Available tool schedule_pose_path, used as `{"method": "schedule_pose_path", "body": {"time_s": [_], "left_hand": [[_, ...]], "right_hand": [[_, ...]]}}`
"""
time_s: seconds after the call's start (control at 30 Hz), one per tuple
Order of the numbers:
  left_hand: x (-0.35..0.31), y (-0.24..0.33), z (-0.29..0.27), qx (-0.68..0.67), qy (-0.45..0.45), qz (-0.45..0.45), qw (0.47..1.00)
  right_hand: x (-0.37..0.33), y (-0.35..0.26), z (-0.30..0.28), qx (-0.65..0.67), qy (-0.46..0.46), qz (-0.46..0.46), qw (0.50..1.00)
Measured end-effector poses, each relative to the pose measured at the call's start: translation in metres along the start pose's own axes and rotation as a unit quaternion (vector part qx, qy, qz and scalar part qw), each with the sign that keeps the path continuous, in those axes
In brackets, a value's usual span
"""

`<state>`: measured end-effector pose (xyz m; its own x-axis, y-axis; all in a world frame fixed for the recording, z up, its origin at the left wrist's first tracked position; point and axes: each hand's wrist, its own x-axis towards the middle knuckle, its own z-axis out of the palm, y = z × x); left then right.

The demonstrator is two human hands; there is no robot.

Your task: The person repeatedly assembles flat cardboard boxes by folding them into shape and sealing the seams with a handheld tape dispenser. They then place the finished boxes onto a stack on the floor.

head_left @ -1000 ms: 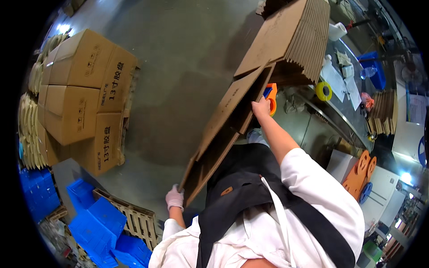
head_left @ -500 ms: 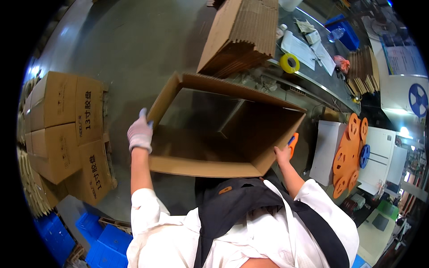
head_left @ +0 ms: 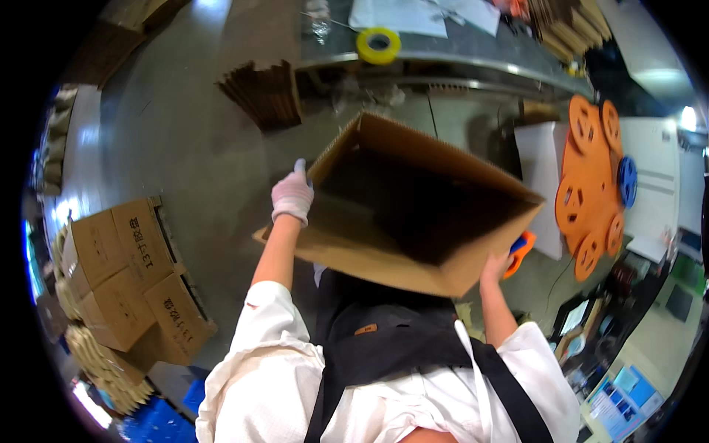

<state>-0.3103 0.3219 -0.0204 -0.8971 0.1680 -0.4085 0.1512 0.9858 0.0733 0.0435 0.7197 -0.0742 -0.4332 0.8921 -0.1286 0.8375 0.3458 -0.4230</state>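
Observation:
An open cardboard box (head_left: 413, 269) hangs tilted in front of my apron, its dark opening facing up toward me. My left hand (head_left: 292, 198), in a pale glove with bare fingertips, grips the box's left rim, with one finger stretched up along it. On the right side, my bare right hand (head_left: 496, 267) is closed at the box's lower right corner. Beside its fingers shows an orange tool with a blue part (head_left: 521, 255), mostly hidden behind the hand and box. Whether the box's far end is closed is too dark to tell.
Beyond the box stands a metal table (head_left: 332, 46) with a yellow tape roll (head_left: 379, 46) at its edge. A stack of flattened cartons (head_left: 262, 96) is at its left. Closed cartons (head_left: 129, 273) sit on a pallet at left; orange reel plates (head_left: 591, 188) stand at right.
My view has swung right, so the table and carton stack appear farther left or higher. The box has turned in my hands and its inside looks darker. Both hands still hold it.

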Motion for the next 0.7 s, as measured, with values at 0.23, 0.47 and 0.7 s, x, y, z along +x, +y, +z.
{"method": "schedule_pose_path", "body": {"time_s": [0.23,0.47,0.7], "left_hand": [[0.003,0.121,0.092,0.023,0.119,0.093,0.988],[0.037,0.192,0.146,0.074,-0.119,-0.072,0.987],[-0.009,0.088,0.022,-0.299,-0.189,0.086,0.931]], "right_hand": [[-0.009,-0.106,0.089,-0.209,0.045,-0.020,0.977],[0.041,-0.048,0.111,-0.214,-0.136,-0.359,0.898],[0.068,-0.032,0.082,-0.196,-0.154,-0.416,0.874]]}}
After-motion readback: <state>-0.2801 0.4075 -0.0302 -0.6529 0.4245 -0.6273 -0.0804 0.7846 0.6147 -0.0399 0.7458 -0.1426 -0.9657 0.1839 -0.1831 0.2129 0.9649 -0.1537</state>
